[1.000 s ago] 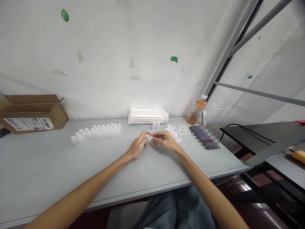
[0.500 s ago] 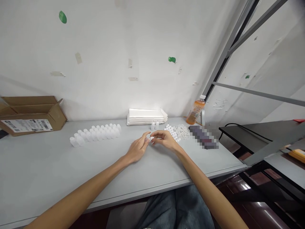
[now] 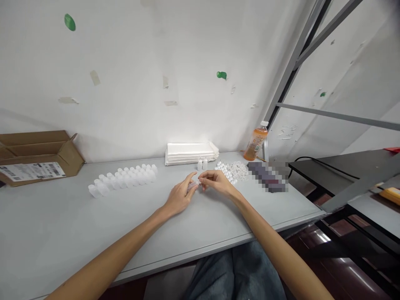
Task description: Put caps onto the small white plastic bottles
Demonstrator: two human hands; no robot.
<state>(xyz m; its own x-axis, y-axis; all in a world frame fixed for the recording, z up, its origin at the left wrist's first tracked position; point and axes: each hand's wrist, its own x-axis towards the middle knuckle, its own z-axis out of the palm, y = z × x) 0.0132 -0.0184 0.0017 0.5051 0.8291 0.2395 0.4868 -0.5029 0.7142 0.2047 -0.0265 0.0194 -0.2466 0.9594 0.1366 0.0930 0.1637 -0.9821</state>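
Observation:
A small translucent plastic bottle lies almost level between my hands, just above the grey table. My left hand grips its body with the thumb and fingers. My right hand pinches the end of the bottle between its fingertips, and those fingers hide the tip. Beyond my right hand sit a heap of small white caps and a tangle of thin white rings. Two small capped bottles stand just beyond my fingers.
Rows of translucent bottles stand left of my hands. Behind are a stack of white paper sheets, a cardboard box and an orange drink bottle. A pixelated object lies right. The table edge runs before me.
The bottle's body now shows clearly between my hands, lying sideways. My fingers have shifted along it. The whole scene has slid slightly left as my head turned.

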